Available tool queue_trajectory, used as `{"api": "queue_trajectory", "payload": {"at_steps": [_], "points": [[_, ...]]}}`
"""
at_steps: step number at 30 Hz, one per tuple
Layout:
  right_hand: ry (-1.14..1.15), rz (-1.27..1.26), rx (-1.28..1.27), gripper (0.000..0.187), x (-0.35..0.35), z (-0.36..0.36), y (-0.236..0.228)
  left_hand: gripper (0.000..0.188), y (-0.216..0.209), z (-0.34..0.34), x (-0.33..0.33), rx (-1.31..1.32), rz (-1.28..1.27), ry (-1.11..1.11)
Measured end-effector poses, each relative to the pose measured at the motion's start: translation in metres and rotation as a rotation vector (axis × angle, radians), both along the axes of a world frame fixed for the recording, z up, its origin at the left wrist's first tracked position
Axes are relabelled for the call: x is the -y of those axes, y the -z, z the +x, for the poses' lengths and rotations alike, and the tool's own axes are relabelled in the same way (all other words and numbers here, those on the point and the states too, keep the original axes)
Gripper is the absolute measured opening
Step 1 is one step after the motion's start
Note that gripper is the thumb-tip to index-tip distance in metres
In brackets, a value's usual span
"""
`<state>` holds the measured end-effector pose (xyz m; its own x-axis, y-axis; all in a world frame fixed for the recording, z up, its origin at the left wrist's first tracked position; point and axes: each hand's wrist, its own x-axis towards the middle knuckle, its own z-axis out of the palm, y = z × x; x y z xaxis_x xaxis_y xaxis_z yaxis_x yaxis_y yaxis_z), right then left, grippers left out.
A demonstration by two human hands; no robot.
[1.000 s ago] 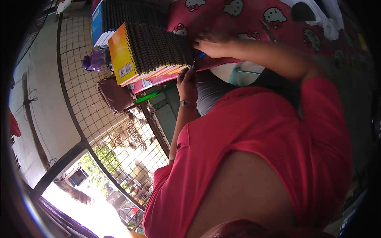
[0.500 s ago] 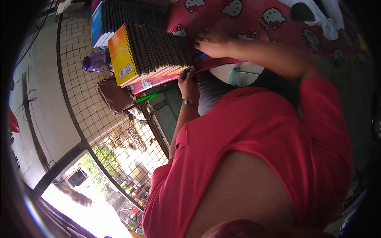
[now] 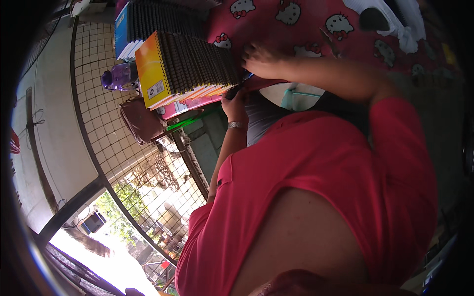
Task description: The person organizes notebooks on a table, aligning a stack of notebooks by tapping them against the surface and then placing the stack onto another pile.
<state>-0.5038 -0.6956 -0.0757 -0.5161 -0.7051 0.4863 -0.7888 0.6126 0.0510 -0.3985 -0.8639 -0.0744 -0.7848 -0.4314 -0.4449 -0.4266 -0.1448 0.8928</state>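
A long row of yellow-orange spiral notebooks (image 3: 152,81) stands with black coils upward on the table. At the row's right end, my left hand (image 3: 235,104), wearing a metal watch, is closed around a small dark object (image 3: 233,91) whose kind I cannot make out. My right hand (image 3: 264,60) lies palm down just beyond it, fingers curled. Beneath that palm a bit of a blue thing (image 3: 248,75) shows, mostly hidden; what the right fingers hold, if anything, is hidden too.
Blue spiral notebooks (image 3: 122,33) stand behind the yellow row. A purple bottle (image 3: 117,76) and a brown bag (image 3: 140,118) are at the table's left edge, beside a wire mesh (image 3: 94,47). The pink patterned tablecloth (image 3: 271,32) bears white cloth (image 3: 405,29) at far right.
My right hand has shifted slightly down, covering more of the blue thing. My left hand stays at the row's end, lowered a little.
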Motion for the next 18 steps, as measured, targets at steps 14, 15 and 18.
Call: {"api": "queue_trajectory", "payload": {"at_steps": [14, 15, 18], "points": [[0.130, 0.218, 0.069, 0.020, 0.000, 0.014, 0.003, 0.031, 0.014, 0.005, 0.001, -0.110, -0.128, 0.005], [0.131, 0.271, 0.079, 0.021, 0.004, 0.017, -0.003, 0.032, 0.016, 0.007, 0.004, -0.106, -0.127, 0.006], [0.143, 0.384, 0.149, 0.029, 0.018, 0.024, -0.016, 0.035, 0.019, 0.007, 0.008, -0.108, -0.108, 0.005]]}}
